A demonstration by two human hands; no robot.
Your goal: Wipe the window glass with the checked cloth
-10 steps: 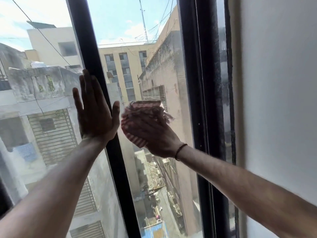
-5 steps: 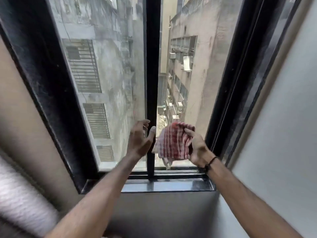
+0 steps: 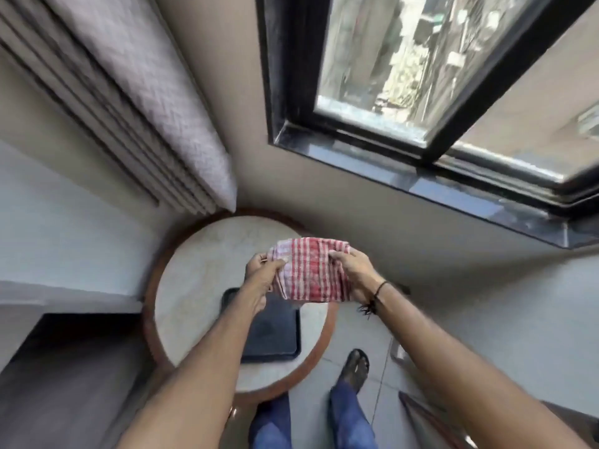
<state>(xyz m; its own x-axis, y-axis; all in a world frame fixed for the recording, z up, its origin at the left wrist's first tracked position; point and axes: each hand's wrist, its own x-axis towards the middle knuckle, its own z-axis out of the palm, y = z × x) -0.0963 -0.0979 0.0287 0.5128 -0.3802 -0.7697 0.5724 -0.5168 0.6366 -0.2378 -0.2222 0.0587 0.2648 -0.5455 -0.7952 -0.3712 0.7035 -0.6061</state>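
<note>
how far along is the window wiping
Wiping looks paused, perhaps finished: both hands are off the window glass. In hand: the left hand and right hand stretch the checked cloth over the round table. Whether glass remains unwiped can't be judged.

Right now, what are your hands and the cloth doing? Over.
Left hand and right hand both grip the red-and-white checked cloth. Cloth off the window glass, above the round marble table. Nothing blocking.

A round pale bench (image 3: 194, 286) with a brown rim stands below the wall, carrying a dark flat tray (image 3: 275, 335). A grey curtain (image 3: 146, 92) hangs at the left. A sandalled foot (image 3: 356, 367) rests on the tiled floor (image 3: 382, 335).
</note>
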